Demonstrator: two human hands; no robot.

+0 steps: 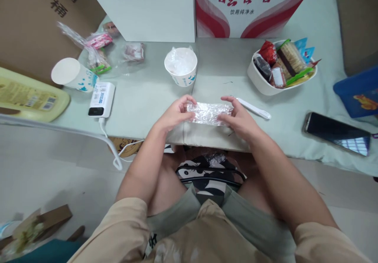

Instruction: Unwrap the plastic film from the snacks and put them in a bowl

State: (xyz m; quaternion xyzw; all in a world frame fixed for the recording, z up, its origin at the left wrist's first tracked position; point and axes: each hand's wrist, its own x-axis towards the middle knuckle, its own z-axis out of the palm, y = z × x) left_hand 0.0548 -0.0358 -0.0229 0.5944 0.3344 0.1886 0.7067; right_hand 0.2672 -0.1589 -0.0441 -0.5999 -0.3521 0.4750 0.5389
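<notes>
Between my two hands is a flat strip of clear, crinkled plastic wrap, held at the table's near edge. My left hand pinches its left end, thumb on top and fingers behind. At the right end my right hand grips it the same way, with the index finger raised a little. A white slim utility knife lies just beyond my right hand. Behind the wrap stands a paper cup with clear plastic stuffed in it. Whether anything is inside the strip, I cannot tell.
At the right are a white bowl of packaged snacks, a phone and a blue container. On the left lie a tipped paper cup, a white power bank, a yellow bottle and snack bags. Cartons line the back.
</notes>
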